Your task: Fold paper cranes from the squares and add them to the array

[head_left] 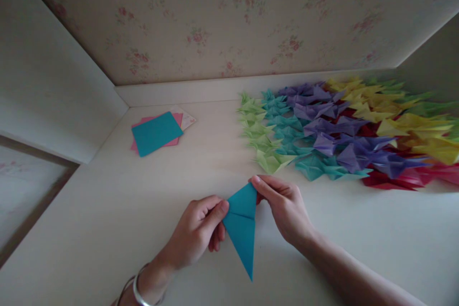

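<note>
Between my hands is a folded piece of blue origami paper (pixel 244 229), kite-shaped, with a crease running across it and a long point hanging downward. My left hand (pixel 201 229) pinches its left corner between thumb and fingers. At the top right corner, the thumb and fingers of my right hand (pixel 281 203) close on the paper. Both hands are just above the white table, and the fingers behind the paper are partly hidden. A metal bangle (pixel 136 289) circles my left wrist.
Rows of folded paper cranes (pixel 326 129) in green, teal, purple, yellow and red cover the back right of the table (pixel 211 153). A stack of paper sheets (pixel 156 134), blue on top of pink, lies at the back left. Behind stands a floral-papered wall (pixel 215 24).
</note>
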Available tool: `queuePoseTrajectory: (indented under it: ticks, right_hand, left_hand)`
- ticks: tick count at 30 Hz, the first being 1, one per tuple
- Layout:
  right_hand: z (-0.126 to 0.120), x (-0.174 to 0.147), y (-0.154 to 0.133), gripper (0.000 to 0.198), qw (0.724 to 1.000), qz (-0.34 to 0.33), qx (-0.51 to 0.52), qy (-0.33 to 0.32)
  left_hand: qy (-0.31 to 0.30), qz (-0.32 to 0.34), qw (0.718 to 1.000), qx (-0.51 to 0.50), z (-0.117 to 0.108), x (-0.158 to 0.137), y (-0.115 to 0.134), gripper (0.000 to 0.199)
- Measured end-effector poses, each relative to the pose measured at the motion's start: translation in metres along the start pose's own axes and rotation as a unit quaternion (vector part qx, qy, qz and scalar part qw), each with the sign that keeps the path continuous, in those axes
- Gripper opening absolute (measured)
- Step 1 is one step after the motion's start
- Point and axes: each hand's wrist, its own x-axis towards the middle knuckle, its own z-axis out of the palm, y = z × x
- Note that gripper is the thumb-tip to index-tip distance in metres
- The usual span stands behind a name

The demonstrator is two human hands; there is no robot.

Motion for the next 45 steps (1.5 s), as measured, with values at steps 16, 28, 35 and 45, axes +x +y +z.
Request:
queuePoseTrajectory:
  ticks: [16, 28, 35, 45]
  right_hand:
    - [0.009, -0.006, 0.001, 0.032, 0.989, 0.036, -0.010, -0.143]
    - [0.009, -0.011, 0.007, 0.017, 0.989, -0.026, -0.035, -0.140]
    - [0.008, -0.010, 0.006, 0.022, 0.988, -0.006, 0.000, -0.153]
    - [0.007, -0.010, 0.006, 0.027, 0.991, 0.002, -0.031, -0.131]
  left_hand:
    - [0.183, 0.091, 0.971, 0.122, -0.002, 0.006, -0.004, 0.026]
    - [0.085, 0.214, 0.954, 0.191, 0.002, -0.001, -0.004, 0.042]
    - [-0.025, 0.134, 0.989, -0.052, 0.003, -0.005, 0.005, 0.030]
    - [-0.049, 0.120, 0.987, -0.097, 0.003, -0.004, 0.005, 0.031]
